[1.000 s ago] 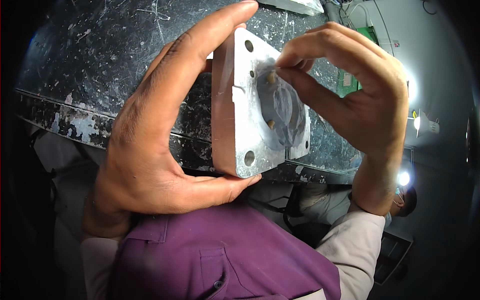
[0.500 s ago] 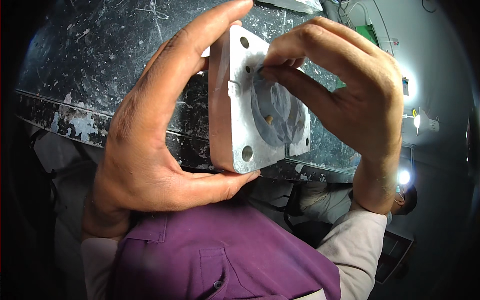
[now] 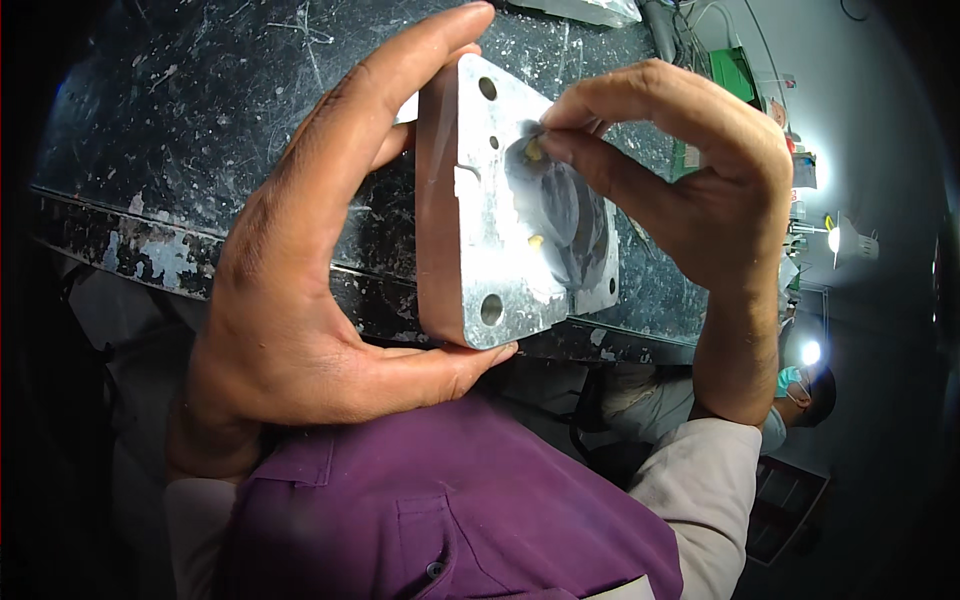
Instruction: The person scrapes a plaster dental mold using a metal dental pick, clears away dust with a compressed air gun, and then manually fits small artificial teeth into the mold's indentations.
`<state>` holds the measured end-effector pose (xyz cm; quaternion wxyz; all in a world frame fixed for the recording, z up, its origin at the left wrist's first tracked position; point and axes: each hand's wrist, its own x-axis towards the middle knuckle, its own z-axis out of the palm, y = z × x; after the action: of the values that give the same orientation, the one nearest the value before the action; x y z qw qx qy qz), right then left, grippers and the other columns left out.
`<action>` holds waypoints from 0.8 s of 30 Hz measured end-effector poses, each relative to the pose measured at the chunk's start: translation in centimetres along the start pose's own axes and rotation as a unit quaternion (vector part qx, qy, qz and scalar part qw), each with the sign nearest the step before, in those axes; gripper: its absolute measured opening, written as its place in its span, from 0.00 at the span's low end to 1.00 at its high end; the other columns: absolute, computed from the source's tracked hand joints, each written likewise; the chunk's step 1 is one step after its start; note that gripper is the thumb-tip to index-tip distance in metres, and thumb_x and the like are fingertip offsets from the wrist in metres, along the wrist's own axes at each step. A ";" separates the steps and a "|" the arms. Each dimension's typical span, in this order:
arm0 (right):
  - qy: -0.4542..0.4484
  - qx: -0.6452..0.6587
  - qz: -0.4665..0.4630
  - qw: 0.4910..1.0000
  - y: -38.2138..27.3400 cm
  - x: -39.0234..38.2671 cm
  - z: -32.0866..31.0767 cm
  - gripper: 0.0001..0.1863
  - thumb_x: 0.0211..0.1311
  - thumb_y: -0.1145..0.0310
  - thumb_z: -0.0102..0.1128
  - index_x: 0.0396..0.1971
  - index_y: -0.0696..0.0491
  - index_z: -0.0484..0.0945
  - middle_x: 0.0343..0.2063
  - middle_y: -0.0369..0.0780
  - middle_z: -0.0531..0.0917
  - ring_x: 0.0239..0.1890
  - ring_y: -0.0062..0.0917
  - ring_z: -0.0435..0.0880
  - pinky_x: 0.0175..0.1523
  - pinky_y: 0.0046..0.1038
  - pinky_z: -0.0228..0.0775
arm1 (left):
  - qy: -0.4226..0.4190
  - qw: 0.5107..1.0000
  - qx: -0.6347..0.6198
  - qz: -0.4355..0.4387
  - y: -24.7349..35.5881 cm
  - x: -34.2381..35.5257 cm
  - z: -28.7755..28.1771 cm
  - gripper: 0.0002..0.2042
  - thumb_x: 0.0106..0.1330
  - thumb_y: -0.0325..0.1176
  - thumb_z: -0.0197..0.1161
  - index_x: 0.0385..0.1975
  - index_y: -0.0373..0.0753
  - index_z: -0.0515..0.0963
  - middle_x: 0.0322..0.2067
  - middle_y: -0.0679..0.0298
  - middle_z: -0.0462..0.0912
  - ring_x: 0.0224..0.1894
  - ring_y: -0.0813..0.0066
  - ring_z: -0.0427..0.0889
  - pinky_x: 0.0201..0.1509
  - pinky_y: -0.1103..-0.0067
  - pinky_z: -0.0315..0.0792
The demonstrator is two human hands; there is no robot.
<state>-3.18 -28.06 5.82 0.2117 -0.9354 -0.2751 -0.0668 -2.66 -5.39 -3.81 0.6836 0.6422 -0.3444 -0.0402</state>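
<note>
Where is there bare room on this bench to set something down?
The black bench looks bare left of the left hand, down to the paint-chipped front edge. It is crowded around the recessed metal block, between that hand and the right hand, and toward the green box.

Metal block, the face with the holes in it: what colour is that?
That face is silvery grey, best seen in the head view.

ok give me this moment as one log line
left hand: gripping metal block by opposite edges | right hand: fingertips pinched at round recess | behind: scuffed black worktop
</note>
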 end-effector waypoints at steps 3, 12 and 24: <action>0.002 -0.041 -0.051 0.998 0.2 -0.4 -0.3 0.12 0.47 0.83 0.76 0.35 0.58 0.88 0.31 0.39 0.89 0.34 0.24 0.89 0.40 0.24 0.81 | 0.045 0.997 -0.052 0.020 -1.0 0.0 0.8 0.59 0.33 0.29 0.80 0.74 0.31 0.57 0.72 0.45 0.61 0.76 0.54 0.61 0.76 0.61 0.59; 0.025 0.060 -0.041 0.997 1.2 -1.4 0.8 0.12 0.49 0.83 0.72 0.36 0.59 0.88 0.33 0.41 0.88 0.37 0.27 0.88 0.43 0.26 0.80 | 0.000 1.000 -0.013 -0.012 -0.1 0.0 0.2 0.60 0.33 0.30 0.80 0.74 0.30 0.55 0.72 0.44 0.62 0.76 0.54 0.61 0.78 0.62 0.57; -0.022 0.212 0.017 0.977 2.9 -0.6 1.0 0.09 0.56 0.78 0.74 0.36 0.61 0.85 0.35 0.41 0.86 0.40 0.24 0.85 0.49 0.28 0.77 | -0.001 0.999 -0.032 -0.019 -0.1 -0.1 0.2 0.59 0.34 0.31 0.81 0.74 0.30 0.56 0.72 0.45 0.62 0.76 0.55 0.61 0.78 0.62 0.57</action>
<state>-2.09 -30.12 3.77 0.4001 -0.8752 -0.2714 0.0175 -2.82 -5.55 -3.91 0.7025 0.6266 -0.3313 -0.0643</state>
